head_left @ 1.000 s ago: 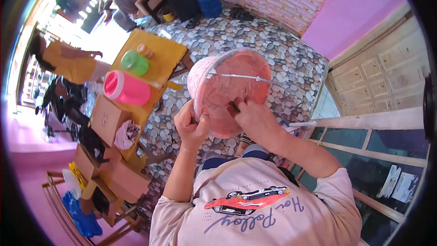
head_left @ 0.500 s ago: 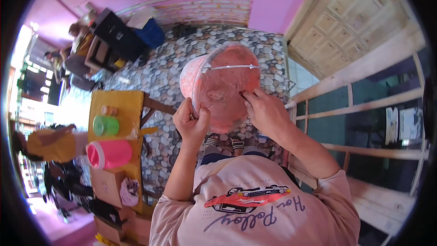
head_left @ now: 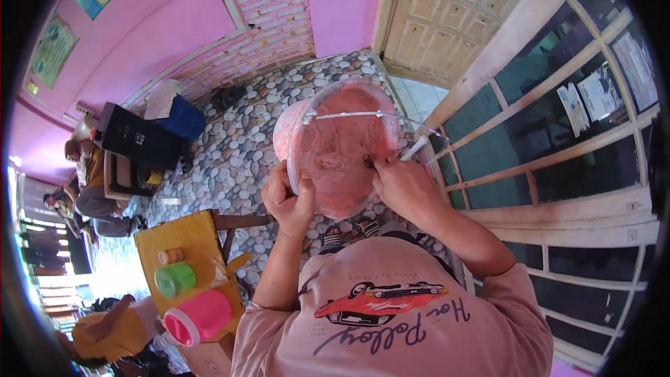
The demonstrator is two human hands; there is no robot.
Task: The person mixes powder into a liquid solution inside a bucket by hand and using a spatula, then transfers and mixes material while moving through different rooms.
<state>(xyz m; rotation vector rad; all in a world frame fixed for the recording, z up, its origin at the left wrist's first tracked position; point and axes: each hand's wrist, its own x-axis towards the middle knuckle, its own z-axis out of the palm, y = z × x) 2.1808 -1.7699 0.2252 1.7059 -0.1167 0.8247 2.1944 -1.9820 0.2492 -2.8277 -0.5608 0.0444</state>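
Note:
A worn pink-red bucket (head_left: 342, 185) is tipped in front of my chest, its wide mouth turned toward me. The inside looks rough and smeared, and a thin pale handle (head_left: 345, 115) stretches across the opening. At the left side of the rim my left hand (head_left: 289, 199) is closed round the edge, thumb on the inner side. My right hand (head_left: 408, 185) is over the right part of the mouth, fingers pinched together. Beside its fingertips shows a small dark thing (head_left: 368, 162), too small to name.
To the left, a mustard-yellow table (head_left: 199, 237) bears a small brown jar (head_left: 170, 256), a green container (head_left: 174, 280) and a pink jug (head_left: 199, 315). A black box (head_left: 136, 136) and a blue bin (head_left: 178, 120) stand behind. Wood-framed windows (head_left: 488, 119) line the right; people sit far left.
My view has swung, so the door and windows sit farther left and the table lower. Both hands stay at the bucket; the right fingers are slightly lower over its mouth.

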